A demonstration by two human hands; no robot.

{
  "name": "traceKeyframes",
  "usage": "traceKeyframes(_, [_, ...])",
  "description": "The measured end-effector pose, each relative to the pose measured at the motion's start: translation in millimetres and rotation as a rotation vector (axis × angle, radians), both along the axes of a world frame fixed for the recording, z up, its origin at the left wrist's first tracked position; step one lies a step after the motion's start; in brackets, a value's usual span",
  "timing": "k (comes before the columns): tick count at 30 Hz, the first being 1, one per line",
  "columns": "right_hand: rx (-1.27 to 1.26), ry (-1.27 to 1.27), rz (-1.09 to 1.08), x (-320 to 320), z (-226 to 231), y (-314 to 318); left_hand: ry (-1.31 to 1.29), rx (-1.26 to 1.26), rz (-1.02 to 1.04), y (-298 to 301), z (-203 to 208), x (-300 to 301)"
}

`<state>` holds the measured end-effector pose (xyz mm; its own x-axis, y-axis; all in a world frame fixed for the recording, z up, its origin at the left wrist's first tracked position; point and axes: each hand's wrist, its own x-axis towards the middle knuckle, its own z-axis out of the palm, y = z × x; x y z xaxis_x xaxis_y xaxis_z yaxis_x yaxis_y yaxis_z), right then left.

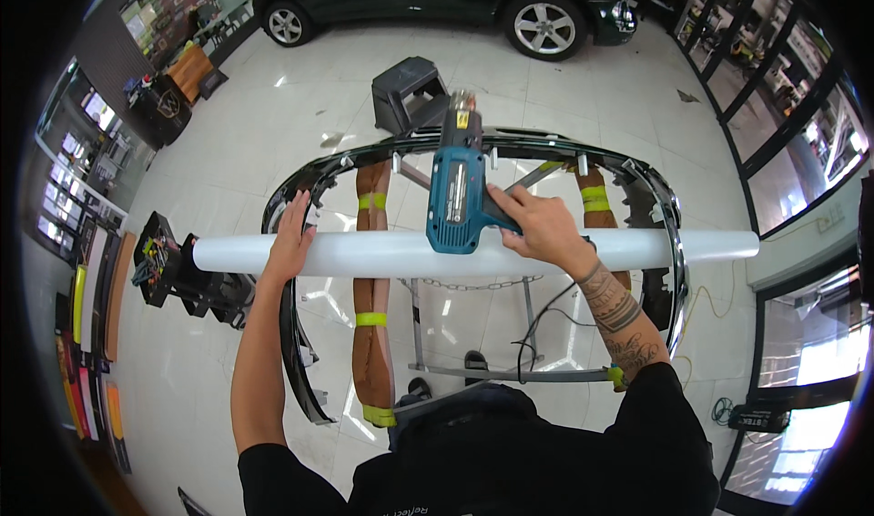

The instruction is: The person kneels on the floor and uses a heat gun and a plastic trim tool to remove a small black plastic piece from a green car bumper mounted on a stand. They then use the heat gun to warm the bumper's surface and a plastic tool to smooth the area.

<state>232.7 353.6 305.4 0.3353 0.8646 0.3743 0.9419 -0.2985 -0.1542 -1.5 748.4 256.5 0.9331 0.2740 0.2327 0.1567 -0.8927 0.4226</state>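
My right hand [544, 228] is wrapped round the handle of a teal and black heat gun [458, 193], its metal nozzle pointing away from me over the far edge of a glossy black car bumper [674, 208]. A long white roll [391, 254] lies crosswise over the bumper, passing under the heat gun. My left hand [293, 235] rests with its fingers stretched out, over the roll and beside the bumper's left inner edge. Whether the fingertips press on the bumper I cannot tell. A black cord [528, 334] hangs down below my right forearm.
Padded brown stand arms [371, 293] with yellow-green tape hold the bumper up. Beyond it stands a black step stool [406, 90], and farther off a dark car [410, 1]. A black tool cart [164, 259] is at the left. A chain [482, 285] spans the stand's legs.
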Motion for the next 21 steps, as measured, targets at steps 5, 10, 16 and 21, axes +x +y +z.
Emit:
traceKeyframes(5, [-0.052,0.074,0.021,3,-19,10,0.013,-0.006,0.053,-7,3,-2])
traceKeyframes(10, [-0.073,0.118,0.04,4,-27,11,0.025,-0.021,0.071,-8,3,-2])
traceKeyframes(16, [-0.011,0.105,0.091,3,-33,9,0.028,0.004,0.042,-8,5,0])
traceKeyframes(21, [0.0,0.039,0.135,-12,-26,14,0.065,-0.014,0.029,-5,7,-2])
